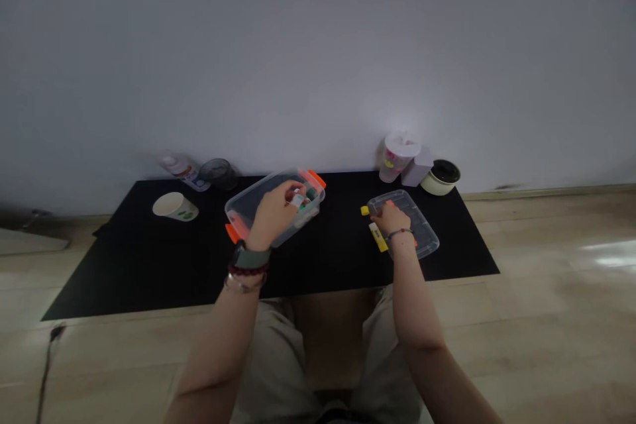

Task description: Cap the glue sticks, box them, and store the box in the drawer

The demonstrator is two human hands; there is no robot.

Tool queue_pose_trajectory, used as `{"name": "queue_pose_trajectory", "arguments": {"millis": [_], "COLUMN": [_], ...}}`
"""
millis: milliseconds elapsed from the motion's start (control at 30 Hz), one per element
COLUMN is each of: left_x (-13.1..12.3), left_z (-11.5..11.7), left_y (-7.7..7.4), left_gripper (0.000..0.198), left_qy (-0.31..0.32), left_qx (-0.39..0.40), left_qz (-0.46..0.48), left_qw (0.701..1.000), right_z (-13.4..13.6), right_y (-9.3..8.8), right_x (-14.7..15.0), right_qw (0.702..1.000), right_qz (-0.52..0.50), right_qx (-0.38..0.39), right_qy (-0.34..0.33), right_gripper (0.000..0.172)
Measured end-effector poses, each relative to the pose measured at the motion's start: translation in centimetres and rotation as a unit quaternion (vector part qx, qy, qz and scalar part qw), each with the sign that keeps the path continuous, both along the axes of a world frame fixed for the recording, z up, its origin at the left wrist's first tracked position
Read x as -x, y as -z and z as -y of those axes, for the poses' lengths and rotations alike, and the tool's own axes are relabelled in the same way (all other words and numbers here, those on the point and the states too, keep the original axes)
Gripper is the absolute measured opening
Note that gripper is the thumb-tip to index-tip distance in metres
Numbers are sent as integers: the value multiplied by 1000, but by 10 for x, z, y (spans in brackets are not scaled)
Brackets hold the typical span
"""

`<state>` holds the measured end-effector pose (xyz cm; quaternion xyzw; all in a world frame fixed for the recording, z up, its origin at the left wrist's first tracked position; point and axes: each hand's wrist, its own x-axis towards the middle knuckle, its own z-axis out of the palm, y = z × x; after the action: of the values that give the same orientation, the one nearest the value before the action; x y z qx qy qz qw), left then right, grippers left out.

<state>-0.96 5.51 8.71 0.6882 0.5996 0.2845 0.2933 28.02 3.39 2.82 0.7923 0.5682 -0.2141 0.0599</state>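
Note:
A clear plastic box (253, 209) with orange latches sits on the black mat, holding several small coloured items. My left hand (271, 213) is over the box, its fingers closed around a small white item (297, 200). My right hand (391, 219) rests on a second clear plastic box or lid (420, 228), near its orange clip (389, 203). Beside that hand lies a yellow-and-white stick (378, 237), and a small yellow piece (365, 211) pokes out at the clear plastic's left edge. My right hand's grip is hidden.
A paper cup (175, 206) lies on its side on the black mat (124, 265). Along the wall stand a fallen bottle (181, 171), a dark glass jar (218, 173), a lidded cup (397, 156), a lilac box (417, 168) and a cream bowl (440, 178). Wooden flooring surrounds the mat.

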Motion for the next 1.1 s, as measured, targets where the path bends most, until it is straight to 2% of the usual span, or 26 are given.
{"name": "queue_pose_trajectory", "arguments": {"millis": [67, 167, 333, 467, 533, 633, 767, 867, 933, 1000, 1100], "left_x": [-13, -29, -35, -35, -36, -42, -51, -57, -59, -60, -57], "left_z": [23, 43, 45, 41, 40, 40, 40, 38, 36, 35, 35], "left_y": [5, 30, 84, 109, 116, 120, 122, 125, 126, 125, 115], "left_gripper": [26, 26, 28, 26, 28, 37, 46, 48, 49, 46, 35], "left_qy": [16, 41, 122, 170, 169, 159, 166, 186, 192, 192, 182], "left_qx": [-2, 15, 110, 182, 206, 232, 224, 212, 213, 206, 168], "left_qz": [77, 107, 119, 88, 75, 87, 175, 262, 291, 279, 150], "left_qw": [997, 993, 979, 965, 961, 956, 944, 923, 913, 918, 957], "right_z": [-2, -5, -9, -12, -13, -15, -14, -12, -11, -11, -14], "right_y": [4, 11, 26, 33, 33, 32, 29, 25, 22, 20, 21], "right_x": [-2, -1, 13, 21, 21, 20, 28, 37, 40, 39, 29], "right_qw": [999, 998, 997, 995, 994, 979, 914, 863, 848, 864, 940], "right_qz": [9, 9, 6, -11, -40, -169, -381, -488, -516, -486, -300], "right_qx": [30, 64, 71, 66, 51, -14, -93, -85, -68, -75, -149], "right_qy": [-2, -15, -36, -68, -88, -109, -104, -98, -104, -106, -64], "right_gripper": [33, 38, 47, 40, 32, 30, 33, 35, 35, 33, 28]}}
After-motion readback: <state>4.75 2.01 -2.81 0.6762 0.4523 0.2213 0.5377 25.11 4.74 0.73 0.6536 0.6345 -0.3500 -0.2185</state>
